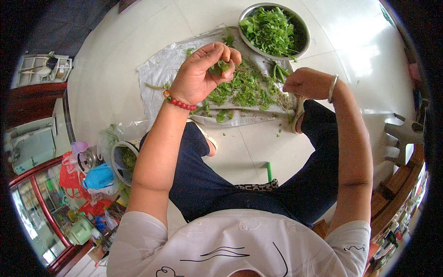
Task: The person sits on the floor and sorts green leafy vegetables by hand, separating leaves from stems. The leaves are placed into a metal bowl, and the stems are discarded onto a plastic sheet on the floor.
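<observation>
My left hand (202,71), with a red bead bracelet at the wrist, is raised with its fingers curled around a small bunch of green leaves (218,68). To its right, my right hand (309,85) hangs palm down with the fingers bent; whether anything sits between its fingertips is hidden. Below both hands a loose pile of leafy greens and thin roots (247,88) covers part of a silvery plastic sheet (152,78) on the floor. Several thicker green stems (277,72) lie just left of my right fingers. Beyond the sheet's far edge, a metal basin (301,34) holds heaped leafy greens (270,29).
A round bin (115,157) with plant matter inside stands beside my left leg. Further left are a blue plastic jug (99,176), red bags (71,180) and a glass-panelled cabinet (45,211). At right are a grey plastic stool (401,133) and wooden furniture (389,180).
</observation>
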The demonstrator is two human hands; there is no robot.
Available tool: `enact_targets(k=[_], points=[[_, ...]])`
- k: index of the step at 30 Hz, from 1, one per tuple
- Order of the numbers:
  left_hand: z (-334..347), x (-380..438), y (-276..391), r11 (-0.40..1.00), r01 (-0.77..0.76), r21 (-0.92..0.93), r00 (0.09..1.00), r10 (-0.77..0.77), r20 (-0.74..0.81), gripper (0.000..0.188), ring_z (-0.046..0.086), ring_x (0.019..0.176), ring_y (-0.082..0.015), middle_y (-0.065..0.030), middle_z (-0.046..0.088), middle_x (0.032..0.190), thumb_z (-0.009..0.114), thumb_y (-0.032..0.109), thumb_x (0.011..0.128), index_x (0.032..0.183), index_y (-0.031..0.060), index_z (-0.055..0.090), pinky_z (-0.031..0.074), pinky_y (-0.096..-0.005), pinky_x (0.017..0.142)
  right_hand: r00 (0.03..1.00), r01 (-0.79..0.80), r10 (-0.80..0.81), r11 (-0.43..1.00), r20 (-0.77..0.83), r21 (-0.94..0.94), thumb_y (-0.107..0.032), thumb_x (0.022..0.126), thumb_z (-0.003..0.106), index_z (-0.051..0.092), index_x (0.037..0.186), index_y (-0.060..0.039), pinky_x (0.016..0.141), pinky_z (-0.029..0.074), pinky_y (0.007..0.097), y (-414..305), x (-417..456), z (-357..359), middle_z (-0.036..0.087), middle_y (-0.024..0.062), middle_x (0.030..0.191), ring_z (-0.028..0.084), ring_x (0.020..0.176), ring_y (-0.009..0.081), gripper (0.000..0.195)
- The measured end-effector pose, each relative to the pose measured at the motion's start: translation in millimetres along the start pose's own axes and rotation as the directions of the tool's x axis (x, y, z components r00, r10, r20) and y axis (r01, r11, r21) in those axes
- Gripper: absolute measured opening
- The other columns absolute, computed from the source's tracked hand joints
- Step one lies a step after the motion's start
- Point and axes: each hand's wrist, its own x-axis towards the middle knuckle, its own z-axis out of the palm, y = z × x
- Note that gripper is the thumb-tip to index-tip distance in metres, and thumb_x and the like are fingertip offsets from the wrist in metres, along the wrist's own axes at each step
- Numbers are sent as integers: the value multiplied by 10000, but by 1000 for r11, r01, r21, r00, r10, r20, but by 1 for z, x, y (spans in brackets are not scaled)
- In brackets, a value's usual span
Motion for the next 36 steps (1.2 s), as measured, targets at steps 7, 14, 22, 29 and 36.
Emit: enact_targets(k=[7, 14, 22, 29, 36], points=[[2, 11, -9, 996, 70, 57, 998, -70, -6, 219, 429, 632, -97, -25, 512, 755, 518, 250, 947, 907, 36, 536, 363, -233, 602, 975, 221, -212, 890, 67, -399, -121, 910, 456, 588, 956, 27, 494, 576, 310, 82, 17, 35, 606, 120, 719, 668, 684, 184, 203], [3, 21, -17, 990, 125, 63, 992, -122, -39, 260, 420, 634, -81, 25, 476, 705, 527, 253, 947, 1000, 5, 586, 368, -217, 600, 964, -73, -59, 881, -261, -467, -139, 817, 564, 615, 766, -9, 687, 509, 418, 51, -6, 18, 619, 172, 760, 623, 760, 325, 149], [-26, 24, -57, 939, 342, 38, 852, -293, -434, 262, 508, 690, -95, 13, 530, 750, 500, 227, 950, 1062, 6, 584, 434, -223, 621, 976, -14, -81, 903, -202, -429, -201, 801, 608, 648, 763, -49, 680, 511, 443, -17, -4, 47, 639, 151, 755, 638, 768, 330, 161], [-104, 76, -123, 847, 419, -327, 706, -530, -469, 270, 618, 828, -241, -135, 611, 926, 422, 194, 975, 1052, -42, 529, 540, -351, 710, 993, 115, -112, 935, 30, -337, -208, 783, 659, 691, 783, -58, 676, 531, 413, -52, -10, 69, 678, 138, 805, 663, 785, 316, 154], [-37, 211, -95, 961, 241, -138, 847, -277, -454, 732, 186, 1370, -357, -276, 159, 1455, 348, 451, 967, 1417, -61, 81, 120, -522, 1122, 991, 121, -132, 939, -12, -322, -51, 714, 605, 690, 760, -38, 657, 538, 387, -54, -24, 58, 674, 155, 789, 671, 764, 303, 98]])
